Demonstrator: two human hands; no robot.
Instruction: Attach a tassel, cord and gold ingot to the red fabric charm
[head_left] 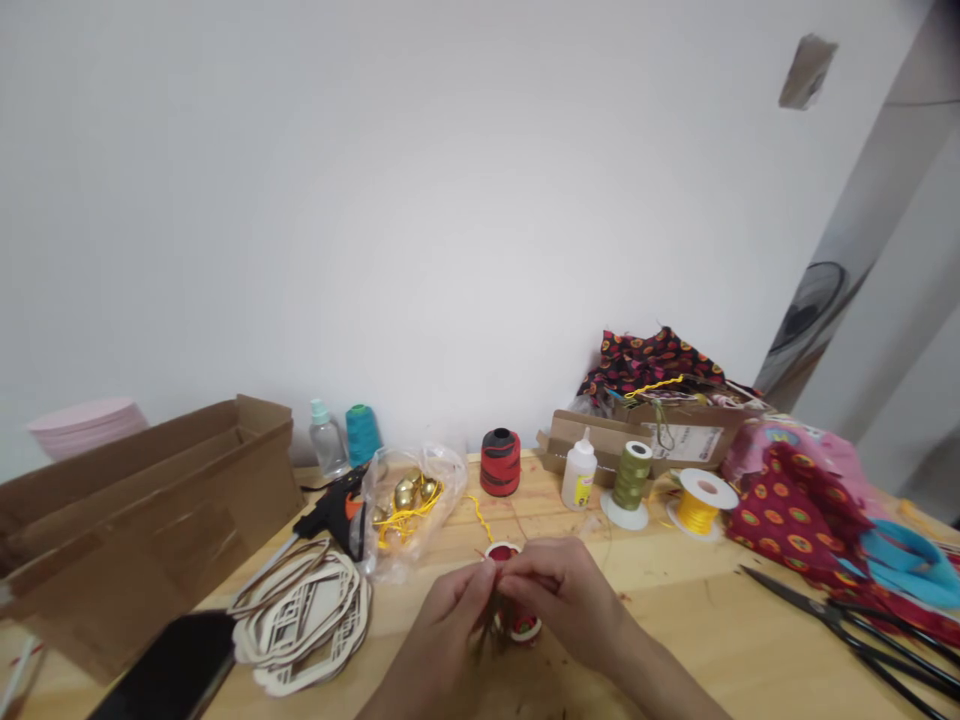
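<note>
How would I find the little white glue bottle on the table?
Look along the back of the wooden table, near the wall, just right of the middle. The glue bottle stands between the red-and-black spool and the green spool. It alone is white with a pointed cap.

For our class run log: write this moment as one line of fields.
left hand: pinching red thread | right hand: fingers on red spool | nearby: bag of gold bells, glue gun, scissors

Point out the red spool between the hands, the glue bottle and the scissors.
red spool (504, 552): head view, on its top rim above the fingers.
glue bottle (578, 480): head view, on the white body.
scissors (817, 606): head view, on the black blades.
</note>
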